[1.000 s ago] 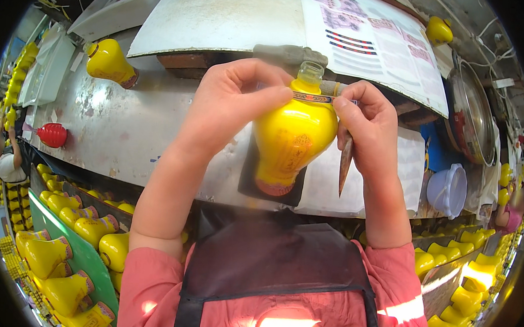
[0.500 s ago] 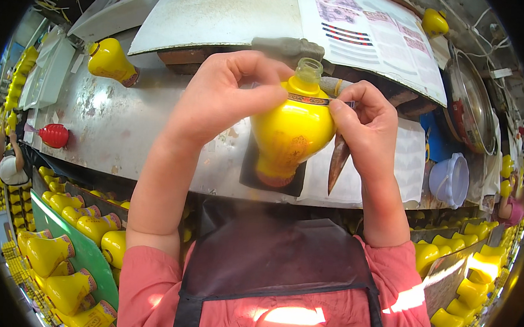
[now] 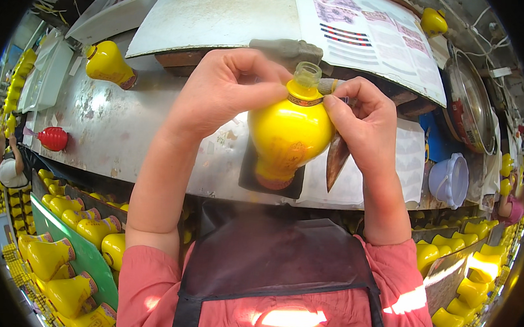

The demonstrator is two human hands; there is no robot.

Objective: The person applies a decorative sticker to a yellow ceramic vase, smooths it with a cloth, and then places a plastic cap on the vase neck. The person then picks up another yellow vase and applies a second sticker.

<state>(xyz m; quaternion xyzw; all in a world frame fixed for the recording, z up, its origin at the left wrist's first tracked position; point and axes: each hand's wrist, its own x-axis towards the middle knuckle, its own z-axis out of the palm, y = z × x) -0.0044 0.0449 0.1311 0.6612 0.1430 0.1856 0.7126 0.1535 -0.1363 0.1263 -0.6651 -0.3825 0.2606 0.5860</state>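
Observation:
A glossy yellow vase-shaped bottle (image 3: 289, 132) with a clear glass neck and a dark patterned band at its collar is held upright over a small black pad (image 3: 249, 175) on the metal worktable (image 3: 120, 131). My left hand (image 3: 224, 92) grips its shoulder and neck from the left. My right hand (image 3: 360, 121) presses on the collar from the right and also holds a brown pointed tool (image 3: 336, 159) with its tip pointing down.
Another yellow bottle (image 3: 107, 64) lies at the table's back left, beside a red one (image 3: 53, 139). Printed sheets (image 3: 366, 32) lie behind. A clear plastic tub (image 3: 450, 178) sits at right. Several yellow bottles (image 3: 70, 254) fill crates below on both sides. Another person (image 3: 7, 160) works far left.
The bottle and both hands sit slightly higher and more to the left in view than a second ago; the grip on the neck is the same.

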